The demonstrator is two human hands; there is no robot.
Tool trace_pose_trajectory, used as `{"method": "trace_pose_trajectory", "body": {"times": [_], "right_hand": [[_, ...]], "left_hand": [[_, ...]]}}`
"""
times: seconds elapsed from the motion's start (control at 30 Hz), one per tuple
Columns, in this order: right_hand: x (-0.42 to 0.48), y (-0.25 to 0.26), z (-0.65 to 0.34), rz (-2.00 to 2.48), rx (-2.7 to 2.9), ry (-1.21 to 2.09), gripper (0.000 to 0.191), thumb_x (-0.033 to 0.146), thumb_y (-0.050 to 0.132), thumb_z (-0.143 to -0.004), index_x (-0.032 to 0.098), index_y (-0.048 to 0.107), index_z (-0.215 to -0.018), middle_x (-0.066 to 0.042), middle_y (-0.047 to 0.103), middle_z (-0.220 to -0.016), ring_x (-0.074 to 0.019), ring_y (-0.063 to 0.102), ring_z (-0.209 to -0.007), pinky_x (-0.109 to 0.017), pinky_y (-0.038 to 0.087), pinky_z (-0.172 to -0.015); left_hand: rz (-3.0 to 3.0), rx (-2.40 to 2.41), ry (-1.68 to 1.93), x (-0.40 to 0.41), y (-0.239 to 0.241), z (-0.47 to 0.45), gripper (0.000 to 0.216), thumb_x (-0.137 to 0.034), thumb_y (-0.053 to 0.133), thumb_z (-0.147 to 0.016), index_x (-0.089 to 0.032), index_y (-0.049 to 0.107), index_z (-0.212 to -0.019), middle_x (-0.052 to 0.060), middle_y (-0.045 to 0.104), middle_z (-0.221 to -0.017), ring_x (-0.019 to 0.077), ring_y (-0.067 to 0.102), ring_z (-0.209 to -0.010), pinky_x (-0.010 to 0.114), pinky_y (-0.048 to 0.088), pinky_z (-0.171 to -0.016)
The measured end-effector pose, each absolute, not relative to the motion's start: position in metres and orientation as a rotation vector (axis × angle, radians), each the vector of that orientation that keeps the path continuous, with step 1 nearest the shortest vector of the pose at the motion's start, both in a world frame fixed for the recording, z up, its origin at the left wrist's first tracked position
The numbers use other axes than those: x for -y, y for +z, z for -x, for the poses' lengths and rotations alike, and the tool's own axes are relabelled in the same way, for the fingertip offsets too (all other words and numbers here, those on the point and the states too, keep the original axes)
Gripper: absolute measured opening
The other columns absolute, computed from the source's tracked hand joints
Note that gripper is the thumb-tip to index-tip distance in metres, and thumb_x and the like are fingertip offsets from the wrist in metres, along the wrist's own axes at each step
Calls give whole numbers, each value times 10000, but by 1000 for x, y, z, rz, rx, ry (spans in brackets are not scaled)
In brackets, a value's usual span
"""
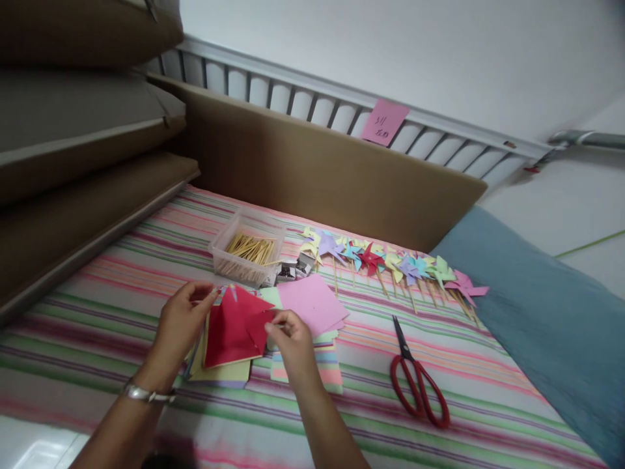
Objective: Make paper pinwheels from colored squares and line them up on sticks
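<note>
My left hand [183, 319] pinches the upper left corner of a red paper square [234, 329], fingers closed on it. On the square's right edge, my right hand [291, 342] pinches a folded flap. The red paper lies on a small pile of yellow and other coloured sheets [219, 372]. A pink sheet [312, 301] tops a second paper stack just right of my hands. A silver bracelet [146, 393] is on my left wrist.
A clear plastic box of wooden sticks [247, 251] stands behind the papers. A row of finished paper pinwheels [390, 260] lies along the back right. Red-handled scissors [415, 384] rest to the right on the striped cloth [122, 273]. Brown cushions [73, 163] are stacked at left.
</note>
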State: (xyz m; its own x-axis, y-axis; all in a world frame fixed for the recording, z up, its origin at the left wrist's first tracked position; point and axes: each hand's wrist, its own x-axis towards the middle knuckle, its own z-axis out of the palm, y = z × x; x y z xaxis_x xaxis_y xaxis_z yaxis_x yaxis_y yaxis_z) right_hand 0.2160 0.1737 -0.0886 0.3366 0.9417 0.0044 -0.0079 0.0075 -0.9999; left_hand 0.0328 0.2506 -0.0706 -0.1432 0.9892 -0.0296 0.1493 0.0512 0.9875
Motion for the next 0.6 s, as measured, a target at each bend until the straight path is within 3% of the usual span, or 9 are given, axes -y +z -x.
{"method": "trace_pose_trajectory", "body": {"times": [0.07, 0.33, 0.6], "right_hand": [[-173, -82, -221, 1132, 751, 1152, 137, 263, 664, -671, 196, 546, -685, 35, 572, -616, -110, 518, -508, -224, 415, -501], [-173, -81, -228, 887, 519, 1284, 211, 271, 707, -684, 190, 538, -779, 30, 614, -657, -98, 568, -544, -194, 457, -481], [-177, -100, -218, 1060, 603, 1240, 309, 374, 709, -673, 195, 472, -757, 49, 597, -613, -96, 575, -459, -174, 449, -382]], "left_hand": [[-1062, -1371, 1228, -248, -66, -37, 322, -393, 712, -616, -178, 629, -840, 23, 689, -800, 188, 632, -738, 267, 474, -631], [-514, -764, 845, -226, -58, -68, 261, -419, 605, -769, -177, 656, -853, 67, 721, -837, 199, 667, -747, 344, 539, -707], [-639, -930, 920, -221, -67, -86, 283, -262, 794, -574, -131, 688, -801, 48, 733, -718, 191, 661, -652, 297, 528, -646]]}}
